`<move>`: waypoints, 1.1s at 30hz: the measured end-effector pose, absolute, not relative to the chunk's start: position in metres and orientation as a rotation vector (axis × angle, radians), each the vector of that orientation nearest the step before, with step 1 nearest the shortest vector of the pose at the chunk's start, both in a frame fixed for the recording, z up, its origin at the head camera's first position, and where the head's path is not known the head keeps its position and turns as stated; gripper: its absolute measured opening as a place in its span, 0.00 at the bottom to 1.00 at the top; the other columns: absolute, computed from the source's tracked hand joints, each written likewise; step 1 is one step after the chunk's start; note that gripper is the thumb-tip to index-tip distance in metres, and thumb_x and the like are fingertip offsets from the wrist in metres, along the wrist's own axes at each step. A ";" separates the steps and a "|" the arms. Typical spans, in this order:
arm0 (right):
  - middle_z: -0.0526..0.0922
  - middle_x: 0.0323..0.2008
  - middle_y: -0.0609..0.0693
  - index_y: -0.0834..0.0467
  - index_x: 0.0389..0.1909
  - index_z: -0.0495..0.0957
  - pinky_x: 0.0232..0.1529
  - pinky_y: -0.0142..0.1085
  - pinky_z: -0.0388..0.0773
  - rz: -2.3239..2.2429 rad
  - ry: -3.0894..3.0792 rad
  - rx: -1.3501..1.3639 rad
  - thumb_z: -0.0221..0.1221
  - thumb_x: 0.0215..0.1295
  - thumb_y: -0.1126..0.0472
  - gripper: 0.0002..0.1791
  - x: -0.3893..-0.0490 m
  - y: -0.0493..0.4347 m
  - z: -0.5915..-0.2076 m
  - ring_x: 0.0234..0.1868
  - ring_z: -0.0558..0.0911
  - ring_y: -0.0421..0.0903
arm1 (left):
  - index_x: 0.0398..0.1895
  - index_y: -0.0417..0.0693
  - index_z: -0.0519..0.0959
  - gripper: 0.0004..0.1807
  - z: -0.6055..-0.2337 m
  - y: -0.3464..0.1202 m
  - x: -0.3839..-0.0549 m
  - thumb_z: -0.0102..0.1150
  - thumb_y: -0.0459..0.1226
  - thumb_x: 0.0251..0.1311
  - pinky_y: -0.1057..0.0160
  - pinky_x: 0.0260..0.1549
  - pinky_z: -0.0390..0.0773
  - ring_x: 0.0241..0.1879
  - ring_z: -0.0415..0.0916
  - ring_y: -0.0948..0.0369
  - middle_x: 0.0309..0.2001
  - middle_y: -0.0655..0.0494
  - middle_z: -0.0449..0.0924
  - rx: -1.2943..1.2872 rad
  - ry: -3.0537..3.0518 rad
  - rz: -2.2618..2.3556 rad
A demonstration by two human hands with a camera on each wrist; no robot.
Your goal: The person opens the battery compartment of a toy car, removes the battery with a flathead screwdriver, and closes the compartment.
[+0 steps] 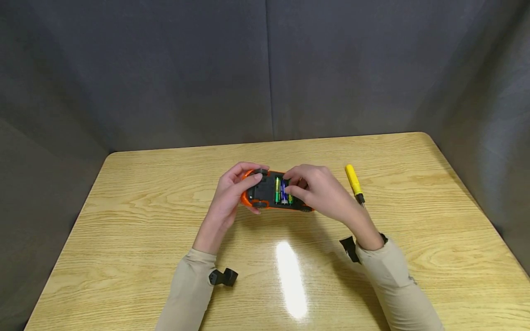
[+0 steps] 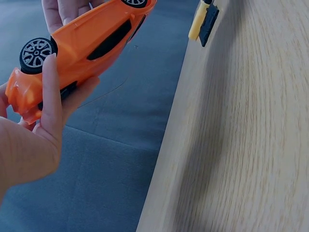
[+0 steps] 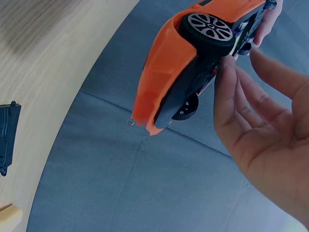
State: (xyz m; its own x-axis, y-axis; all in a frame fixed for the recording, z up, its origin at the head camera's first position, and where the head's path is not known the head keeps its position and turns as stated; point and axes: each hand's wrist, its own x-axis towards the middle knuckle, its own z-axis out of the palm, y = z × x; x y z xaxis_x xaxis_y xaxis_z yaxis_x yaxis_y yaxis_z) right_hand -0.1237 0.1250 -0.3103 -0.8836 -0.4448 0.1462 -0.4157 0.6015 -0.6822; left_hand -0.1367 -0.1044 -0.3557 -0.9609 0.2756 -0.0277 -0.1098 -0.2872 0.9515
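An orange toy car (image 1: 244, 197) lies upside down in my left hand (image 1: 228, 195), raised above the table. The left thumb rests on its black underside while the fingers wrap round the side, seen beside a wheel (image 2: 37, 55) in the left wrist view. Several batteries, including a green one (image 1: 277, 190) and a blue one (image 1: 284, 193), lie side by side in the uncovered compartment. My right hand (image 1: 320, 188) reaches over that compartment, its thumb and fingertips at the batteries and apart from each other. Part of the compartment is hidden behind the right hand.
A screwdriver with a yellow handle (image 1: 353, 178) lies on the wooden table (image 1: 165, 193), right of the right hand. A flat black panel (image 3: 7, 137) rests on the table in the right wrist view. Dark grey curtains (image 1: 186, 69) stand behind and beside the table.
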 end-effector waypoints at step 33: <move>0.86 0.37 0.52 0.64 0.47 0.85 0.36 0.39 0.82 -1.111 2.826 -0.800 0.68 0.68 0.67 0.09 -0.127 0.121 -0.318 0.34 0.83 0.44 | 0.52 0.44 0.81 0.09 -0.358 -0.103 -0.137 0.60 0.32 0.71 0.58 0.13 0.83 0.42 0.85 0.49 0.58 0.46 0.81 0.197 1.726 2.310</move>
State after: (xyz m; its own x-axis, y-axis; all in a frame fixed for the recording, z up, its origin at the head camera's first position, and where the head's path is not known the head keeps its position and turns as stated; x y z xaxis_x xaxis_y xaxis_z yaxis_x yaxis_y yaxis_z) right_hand -0.1270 0.1213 -0.3177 -0.8703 -0.4590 0.1786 -0.4578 0.6198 -0.6374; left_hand -0.1371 -0.1030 -0.3575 -0.9594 0.2789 -0.0414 -0.1189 -0.2669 0.9564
